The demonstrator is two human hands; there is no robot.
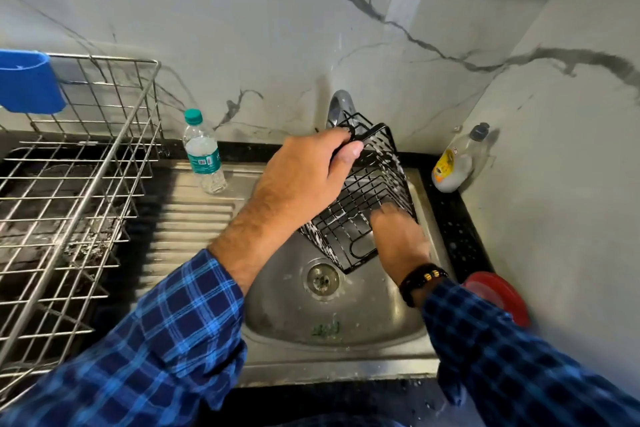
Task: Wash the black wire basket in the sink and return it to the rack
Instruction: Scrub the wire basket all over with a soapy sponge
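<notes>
Blue-and-black checked sleeves come in from the bottom edge, both arms reaching over the round stainless steel sink (363, 315), which serves as the landmark for everything else. Held above the sink's far half, the black wire basket (363, 204) is tipped on a corner, its open side turned towards the person, probably so that suds and water run down to the drain directly below it. White foam clings to the wires along its far and left edges.

At the basket's top edge, the left hand (304, 177) is closed around the flat black rim with the thumb pressed across it, steadying the tilt. Reaching inside the basket from the sink's right, the right hand (398, 236) is blurred; its fingers appear pressed to the wire floor, but whether they hold a scrubber cannot be told. Judging by the foam, scrubbing is under way and rinsing remains.

Left of the sink, beyond the ribbed drainboard, stands the silver wire dish rack (79, 191), close enough for the return. A clear plastic water bottle with a green cap (202, 152) stands between rack and sink, and a clear dish-soap bottle with a yellow label (457, 163) leans in the corner to the sink's right.
</notes>
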